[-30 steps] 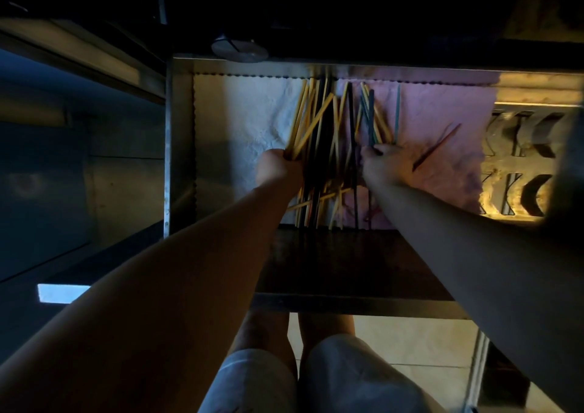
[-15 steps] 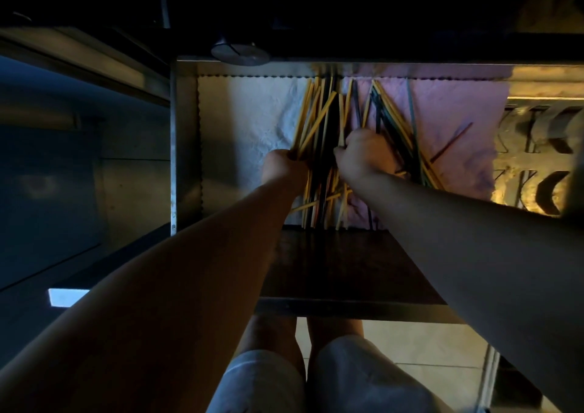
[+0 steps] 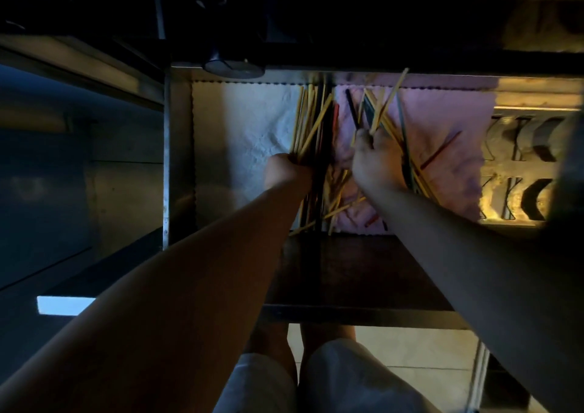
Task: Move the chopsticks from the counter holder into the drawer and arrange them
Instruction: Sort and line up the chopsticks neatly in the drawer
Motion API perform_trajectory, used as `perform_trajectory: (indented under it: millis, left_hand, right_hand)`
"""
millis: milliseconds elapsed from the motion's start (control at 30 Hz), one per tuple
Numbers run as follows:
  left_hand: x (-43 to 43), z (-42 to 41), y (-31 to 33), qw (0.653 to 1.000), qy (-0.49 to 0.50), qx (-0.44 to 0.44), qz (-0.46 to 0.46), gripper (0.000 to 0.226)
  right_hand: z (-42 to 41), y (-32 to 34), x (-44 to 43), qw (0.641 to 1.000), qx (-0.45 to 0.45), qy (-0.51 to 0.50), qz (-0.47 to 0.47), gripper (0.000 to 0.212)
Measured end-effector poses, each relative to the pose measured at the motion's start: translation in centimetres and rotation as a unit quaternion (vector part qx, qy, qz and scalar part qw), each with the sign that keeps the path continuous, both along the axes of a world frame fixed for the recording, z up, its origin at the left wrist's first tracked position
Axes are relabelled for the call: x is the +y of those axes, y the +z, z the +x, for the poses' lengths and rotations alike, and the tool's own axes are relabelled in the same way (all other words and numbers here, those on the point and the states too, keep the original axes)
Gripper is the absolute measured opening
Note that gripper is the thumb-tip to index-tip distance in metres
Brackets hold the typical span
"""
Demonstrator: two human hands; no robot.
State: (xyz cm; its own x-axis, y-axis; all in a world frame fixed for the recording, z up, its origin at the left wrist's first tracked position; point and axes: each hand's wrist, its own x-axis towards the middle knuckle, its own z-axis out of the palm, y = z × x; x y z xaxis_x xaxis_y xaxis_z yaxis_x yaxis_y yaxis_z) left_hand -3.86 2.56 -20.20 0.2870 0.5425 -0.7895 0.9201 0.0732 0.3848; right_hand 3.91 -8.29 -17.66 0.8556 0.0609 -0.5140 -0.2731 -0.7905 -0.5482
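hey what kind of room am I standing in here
Most likely a dim home kitchen. You're over an open metal drawer lined with cloths, both hands sorting a pile of chopsticks, with what may be a dish rack alongside and tiled floor below.

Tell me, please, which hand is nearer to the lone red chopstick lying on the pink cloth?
Right. The right hand sits just left of the red chopstick, on the same pink cloth; the left hand is farther left, beyond it.
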Motion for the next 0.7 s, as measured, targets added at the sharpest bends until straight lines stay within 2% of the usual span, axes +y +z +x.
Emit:
perform_trajectory:
  millis: [67,167,300,433,600,700]
  left_hand:
    - [-0.4,0.3,-0.2,1.0,0.001,0.022,0.001,0.02]
    - [-0.6,0.4,-0.5,0.999,0.015,0.036,-0.011,0.024]
    - [0.0,0.0,-0.5,0.998,0.052,0.009,-0.042,0.027]
    - [1.1,-0.8,0.3,0.993,0.083,-0.016,-0.079,0.026]
    - [1.7,-1.8,1.6,0.993,0.06,-0.061,-0.083,0.008]
    - [1.4,-1.9,2.3,0.993,0.047,-0.08,-0.07,0.011]
  right_hand:
    - [-0.2,0.6,-0.2,0.993,0.034,-0.066,0.096,0.028]
    - [-0.4,2.0,-0.2,0.95,0.063,-0.177,0.248,0.028]
    - [-0.2,3.0,-0.1,0.923,0.046,-0.222,0.311,0.032]
    - [-0.2,2.7,-0.2,0.918,0.067,-0.233,0.313,0.034]
    - [0.0,1.3,-0.4,0.947,0.114,-0.224,0.201,0.021]
    - [-0.2,0.9,-0.7,0.952,0.15,-0.219,0.152,0.03]
